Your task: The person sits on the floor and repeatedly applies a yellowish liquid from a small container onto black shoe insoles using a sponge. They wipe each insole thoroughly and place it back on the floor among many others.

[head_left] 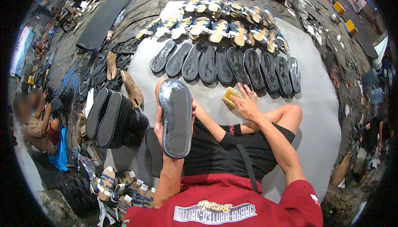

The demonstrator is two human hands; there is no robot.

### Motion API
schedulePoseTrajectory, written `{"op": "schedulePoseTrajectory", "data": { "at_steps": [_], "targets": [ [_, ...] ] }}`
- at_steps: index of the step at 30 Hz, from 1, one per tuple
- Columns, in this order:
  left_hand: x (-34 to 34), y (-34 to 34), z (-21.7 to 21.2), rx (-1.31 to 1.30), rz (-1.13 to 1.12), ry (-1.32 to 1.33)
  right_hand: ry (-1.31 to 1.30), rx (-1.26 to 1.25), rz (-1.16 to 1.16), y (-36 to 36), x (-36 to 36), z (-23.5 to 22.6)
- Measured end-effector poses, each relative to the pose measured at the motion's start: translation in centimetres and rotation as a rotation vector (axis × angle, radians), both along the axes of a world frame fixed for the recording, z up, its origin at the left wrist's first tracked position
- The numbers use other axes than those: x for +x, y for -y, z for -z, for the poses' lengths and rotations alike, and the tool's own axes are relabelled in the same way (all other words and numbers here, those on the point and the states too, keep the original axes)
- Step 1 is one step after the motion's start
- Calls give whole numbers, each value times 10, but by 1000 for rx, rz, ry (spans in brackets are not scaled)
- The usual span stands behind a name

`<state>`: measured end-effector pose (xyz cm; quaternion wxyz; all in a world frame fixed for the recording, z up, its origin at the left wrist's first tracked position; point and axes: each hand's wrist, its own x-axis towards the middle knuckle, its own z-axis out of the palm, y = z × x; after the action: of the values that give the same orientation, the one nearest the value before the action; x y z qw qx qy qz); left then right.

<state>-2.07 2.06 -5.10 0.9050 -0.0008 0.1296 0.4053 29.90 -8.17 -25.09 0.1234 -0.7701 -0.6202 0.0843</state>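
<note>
Upright in my left hand (pixel 158 125) is a black sandal sole (pixel 176 119), gripped by its sides. The upper part of its face shines as if wet, the lower part looks dull, and a tan edge shows behind its upper left. At a small yellowish tub (pixel 229 97) on the grey mat, my right hand (pixel 247 105) bends its fingers over the rim; anything pinched in them is hidden. Beyond that hand lies a row of black soles (pixel 208 64) with glossy, streaked faces. Past them stand rows of tan footbeds with dark and white straps (pixel 200 26).
Stacked black soles (pixel 110 119) stand at my left, beside wooden shoe lasts (pixel 132 87). More strapped footbeds (pixel 107 182) lie at lower left. The grey mat (pixel 315 102) spreads around my crossed legs. Scraps litter the floor, and another person (pixel 43 125) sits far left.
</note>
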Motion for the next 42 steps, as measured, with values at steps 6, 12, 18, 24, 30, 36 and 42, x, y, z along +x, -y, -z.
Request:
{"op": "schedulePoseTrajectory", "data": {
  "at_steps": [6,12,18,24,30,36,42],
  "targets": [
    [1,4,22,-5,-13,68,-21,-146,69,28,-3,-9],
    [12,3,17,-59,9,-44,-1158,185,188,6,-52,-147],
    [28,13,-6,-66,61,13,-609,191,-320,2,-134,-233],
    [20,10,-2,-64,88,249,36,153,-292,25,-156,-242],
    [14,10,-7,-32,111,23,-83,252,-285,14,-134,-256],
    [14,14,-15,-44,148,107,100,158,-282,2,-134,-246],
    [13,9,-9,-66,224,180,52,102,-341,9,-138,-244]
  ]
}}
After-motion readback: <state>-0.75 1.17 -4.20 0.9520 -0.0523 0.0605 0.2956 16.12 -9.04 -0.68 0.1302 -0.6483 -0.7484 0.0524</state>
